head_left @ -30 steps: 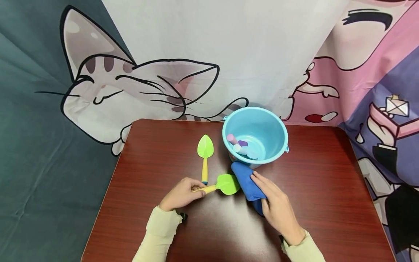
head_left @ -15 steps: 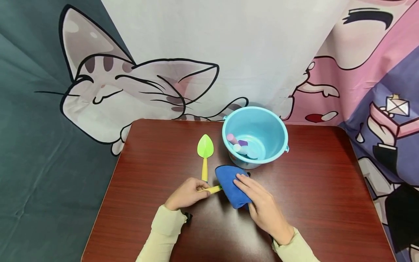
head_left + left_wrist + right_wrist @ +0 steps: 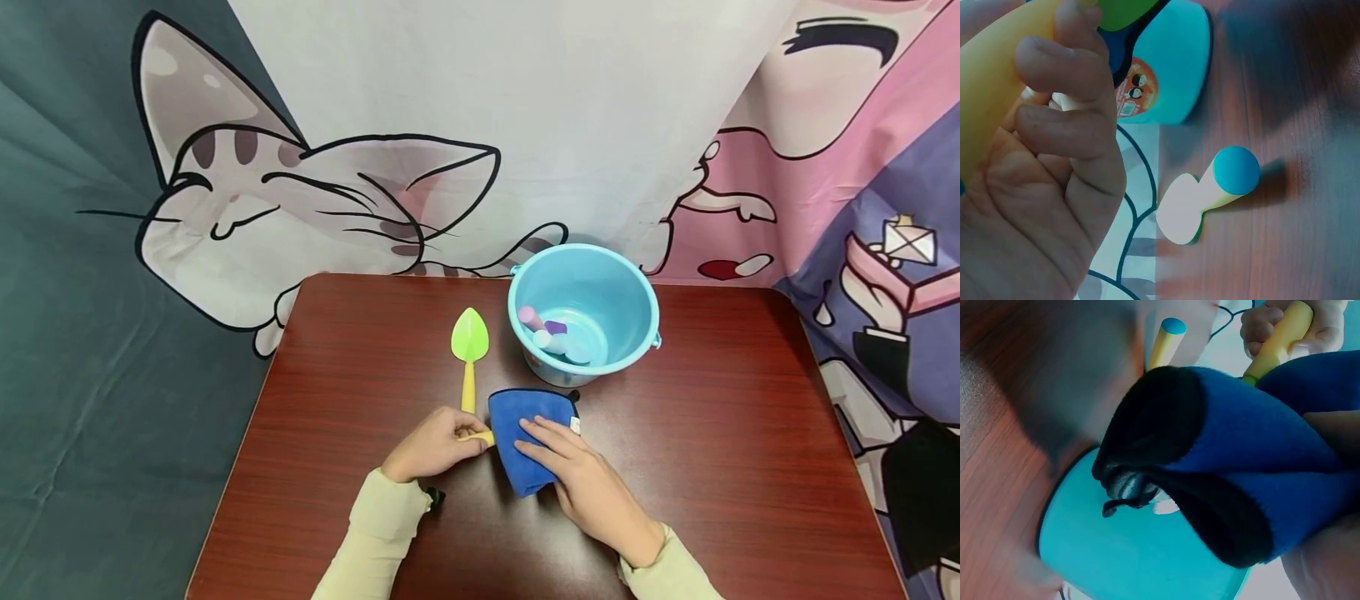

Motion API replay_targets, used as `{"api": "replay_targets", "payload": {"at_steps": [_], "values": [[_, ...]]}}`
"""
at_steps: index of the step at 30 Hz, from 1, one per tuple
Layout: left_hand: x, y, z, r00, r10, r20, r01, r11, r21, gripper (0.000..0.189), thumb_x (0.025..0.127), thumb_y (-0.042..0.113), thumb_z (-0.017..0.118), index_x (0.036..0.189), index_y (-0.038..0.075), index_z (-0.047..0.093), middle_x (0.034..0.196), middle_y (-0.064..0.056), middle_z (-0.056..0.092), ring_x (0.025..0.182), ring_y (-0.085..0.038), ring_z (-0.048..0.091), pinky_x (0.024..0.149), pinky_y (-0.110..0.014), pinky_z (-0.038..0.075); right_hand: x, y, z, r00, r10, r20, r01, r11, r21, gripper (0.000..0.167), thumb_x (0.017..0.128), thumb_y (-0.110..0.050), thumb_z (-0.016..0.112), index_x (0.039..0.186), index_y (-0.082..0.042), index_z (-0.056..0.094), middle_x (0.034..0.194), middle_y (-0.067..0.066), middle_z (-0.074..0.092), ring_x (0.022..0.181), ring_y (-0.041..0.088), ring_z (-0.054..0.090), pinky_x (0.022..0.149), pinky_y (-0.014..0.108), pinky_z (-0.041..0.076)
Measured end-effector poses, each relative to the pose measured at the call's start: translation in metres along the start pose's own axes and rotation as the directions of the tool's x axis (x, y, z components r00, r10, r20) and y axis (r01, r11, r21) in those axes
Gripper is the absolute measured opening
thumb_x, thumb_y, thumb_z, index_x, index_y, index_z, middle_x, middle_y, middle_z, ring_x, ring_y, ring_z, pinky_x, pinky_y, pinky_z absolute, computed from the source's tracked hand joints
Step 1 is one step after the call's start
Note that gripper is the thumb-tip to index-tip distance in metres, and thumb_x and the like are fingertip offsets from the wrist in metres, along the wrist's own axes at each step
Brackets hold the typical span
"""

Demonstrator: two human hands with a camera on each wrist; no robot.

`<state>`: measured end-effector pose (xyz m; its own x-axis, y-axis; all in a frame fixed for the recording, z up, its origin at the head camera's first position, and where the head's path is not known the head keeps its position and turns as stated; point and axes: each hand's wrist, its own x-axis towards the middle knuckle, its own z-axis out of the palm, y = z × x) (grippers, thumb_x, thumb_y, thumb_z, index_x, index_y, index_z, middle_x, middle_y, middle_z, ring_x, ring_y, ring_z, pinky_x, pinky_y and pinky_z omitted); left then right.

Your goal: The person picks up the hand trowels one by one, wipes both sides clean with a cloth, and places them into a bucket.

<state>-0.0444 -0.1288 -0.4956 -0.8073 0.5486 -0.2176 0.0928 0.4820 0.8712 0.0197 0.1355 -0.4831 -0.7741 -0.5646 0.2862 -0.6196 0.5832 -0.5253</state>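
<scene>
My left hand (image 3: 435, 444) grips the yellow handle (image 3: 482, 437) of a toy shovel, held low over the table with its far end pointing right. A folded blue cloth (image 3: 513, 421) with a dark edge covers most of the shovel's head; a bit of the green blade (image 3: 1125, 14) shows in the left wrist view. My right hand (image 3: 596, 487) holds the cloth around the blade, fingers laid over the top and thumb below. Beyond my left hand lies a second toy shovel (image 3: 470, 337), green-bladed and yellow-handled, its blade towards the back.
A light blue bucket (image 3: 633, 360) stands at the back of the brown table (image 3: 735, 433), just beyond the cloth. Inside it lie several small pieces, among them a pink one (image 3: 529, 317) and a purple one (image 3: 556, 327). A printed curtain (image 3: 600, 108) hangs behind.
The right hand has moved left with the cloth, which has gone from the shovel blade's tip to covering the whole blade. My left hand has shifted slightly right, still gripping the handle.
</scene>
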Motion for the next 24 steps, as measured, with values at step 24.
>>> {"api": "replay_targets", "payload": {"at_steps": [24], "values": [[-0.015,-0.003,-0.014,0.999,0.042,-0.003,-0.042,0.995,-0.088,0.014,0.089,0.008,0.069,0.1,0.01,0.077,0.074,0.005,0.062,0.06,-0.006,0.047,0.056,-0.021,0.041,-0.015,0.018,-0.005,0.985,0.115,-0.127,-0.121,0.992,-0.041,0.068,0.07,0.026,0.058,0.129,-0.007,0.068,0.14,0.011,0.059,0.128,0.034,0.055,0.105,0.044,0.043]]}}
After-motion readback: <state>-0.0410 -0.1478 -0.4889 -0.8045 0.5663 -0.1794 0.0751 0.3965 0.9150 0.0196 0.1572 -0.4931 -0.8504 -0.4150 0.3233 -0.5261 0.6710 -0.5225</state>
